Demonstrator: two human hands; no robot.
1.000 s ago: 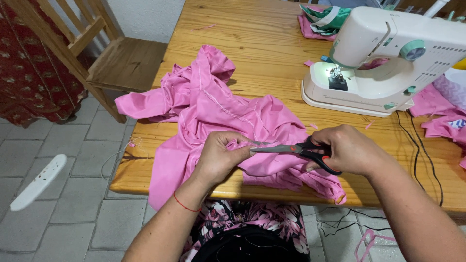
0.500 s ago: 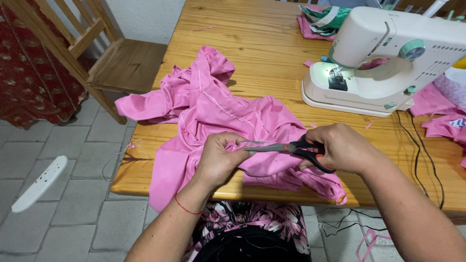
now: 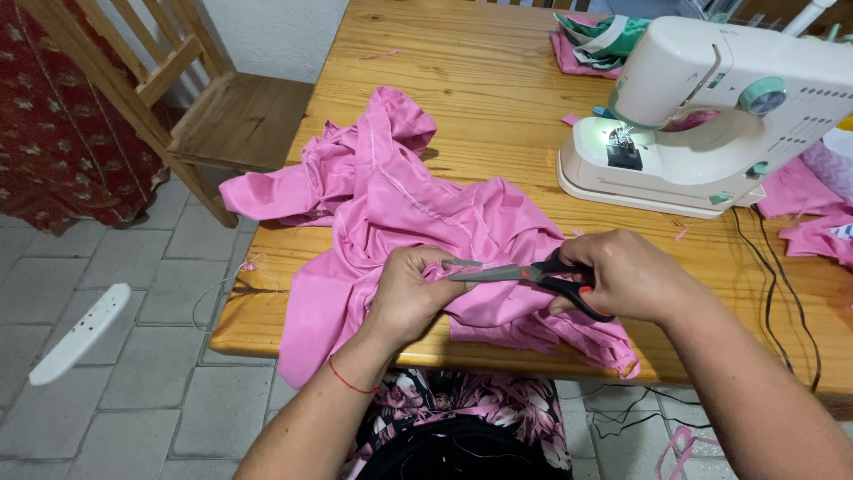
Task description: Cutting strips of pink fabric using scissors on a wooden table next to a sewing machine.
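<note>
Pinching a fold of the pink garment [image 3: 418, 222] at the wooden table's [image 3: 462, 80] front edge, your left hand [image 3: 410, 298] sits touching the scissors' [image 3: 533, 276] blade tips. Your right hand [image 3: 626, 274] is closed through the handles; loose layers bunched beneath could get snipped, or your fingertips nicked.

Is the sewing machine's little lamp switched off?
No, the white sewing machine shows a bright light glowing at its needle area, above the wooden table.

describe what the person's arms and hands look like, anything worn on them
Both forearms are bare, with no sleeves in view. The left hand has a thin red string bracelet around its wrist. The right hand shows no ring, watch or glove, and its wrist is bare too. No markings are visible on either arm.
</note>
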